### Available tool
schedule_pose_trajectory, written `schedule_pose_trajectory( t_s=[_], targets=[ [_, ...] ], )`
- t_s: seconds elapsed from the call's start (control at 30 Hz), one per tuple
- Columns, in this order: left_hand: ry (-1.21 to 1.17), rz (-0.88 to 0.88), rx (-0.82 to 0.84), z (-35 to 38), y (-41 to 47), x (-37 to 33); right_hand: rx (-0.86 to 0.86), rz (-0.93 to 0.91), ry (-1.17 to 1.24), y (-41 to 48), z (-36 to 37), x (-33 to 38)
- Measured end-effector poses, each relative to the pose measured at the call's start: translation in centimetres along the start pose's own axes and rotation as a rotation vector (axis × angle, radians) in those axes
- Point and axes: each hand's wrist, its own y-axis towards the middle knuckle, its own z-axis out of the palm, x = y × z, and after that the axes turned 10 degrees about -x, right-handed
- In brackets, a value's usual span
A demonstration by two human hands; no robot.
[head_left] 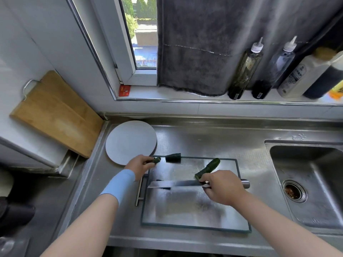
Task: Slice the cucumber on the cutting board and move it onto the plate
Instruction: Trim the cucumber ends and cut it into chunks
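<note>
- Stainless counter [204, 138]: open steel between the cutting board's far edge and the back wall. Sink [313, 184] set in at the right, just beside the board's right edge.
- Cutting board [185, 210]: flat on the counter, dark-rimmed, near half bare, front edge close to the counter's front lip.
- Round grey plate [130, 141]: flat at far left, near rim just beside the board's far-left corner.
- Right hand [222, 188]: over the board's right-centre, fingers curled tight round the knife handle.
- Left hand [138, 165]: extended over the board's far-left corner, thumb and fingertips pinching a short cucumber piece [156, 160] just beside the plate's near rim.
- Knife [172, 184]: blade level, pointing left across the board's middle. Contact with the board not determinable.
- Long cucumber piece [208, 168]: aslant on the board, near end against the right hand's fingers, far end toward the far-right corner.
- Cut cucumber chunk [173, 157]: on the board's far edge, between the other two pieces.
</note>
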Motion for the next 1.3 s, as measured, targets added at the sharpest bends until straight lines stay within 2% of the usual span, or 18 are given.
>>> schedule_pose_trajectory(
  t_s=[0.13,0.33,0.4,0.57,0.7,0.77,0.9,1.13,1.3],
  targets=[
    [0.016,-0.013,-0.142,0.0,-1.0,3.3,-0.026,0.211,0.142,0.2,-0.6,-1.2],
    [0.116,0.195,-0.130,4.4,-2.2,1.7,-0.108,0.466,0.377,1.7,-0.9,-0.6],
    [0.138,0.196,-0.106,5.6,-2.1,1.0,-0.125,0.520,0.420,2.1,-0.9,-0.2],
    [0.170,0.180,-0.064,6.4,-2.1,0.8,-0.129,0.558,0.428,2.6,-0.8,0.4],
    [0.205,0.335,0.041,5.9,-2.6,1.9,-0.121,0.567,0.437,2.5,-0.7,0.3],
    [0.230,0.400,0.020,6.1,-2.5,2.2,-0.117,0.580,0.450,2.5,-0.6,0.1],
    [0.261,0.423,-0.064,7.2,-2.0,0.5,-0.119,0.627,0.495,2.5,-0.5,-0.5],
    [0.481,0.669,-0.117,10.8,0.4,-5.0,-0.156,0.716,0.546,2.6,-1.0,-2.9],
    [0.548,0.673,-0.142,12.1,1.7,-7.5,-0.177,0.737,0.576,2.6,-1.2,-4.4]
  ],
)
